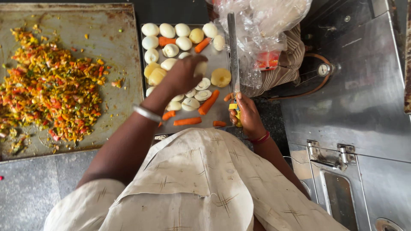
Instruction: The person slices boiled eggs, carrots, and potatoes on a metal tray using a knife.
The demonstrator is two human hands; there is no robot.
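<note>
Left hand (182, 77) reaches over the middle of the tray (216, 64), fingers curled round a pale egg (200, 68) that peeks out at its right edge; most of that egg is hidden by the hand, so whole or cut, cannot tell. Right hand (246, 115) sits low at the tray's right rim, closed round a yellow knife handle (234, 110), with the long blade (233, 47) running straight up the frame. More peeled eggs (167, 31) crowd the tray's upper left, egg slices (201, 90) lie just beside the left hand, and carrot pieces (209, 102) are scattered between them, some half covered by the wrist. A potato slice (221, 77) rests near the blade. At upper right, a crumpled plastic bag (261, 25) is cut off by the frame edge, contents hard to make out. On the left, a griddle (124, 25) carries a heap of chopped vegetables (51, 90). A steel counter (364, 85) fills the right.
</note>
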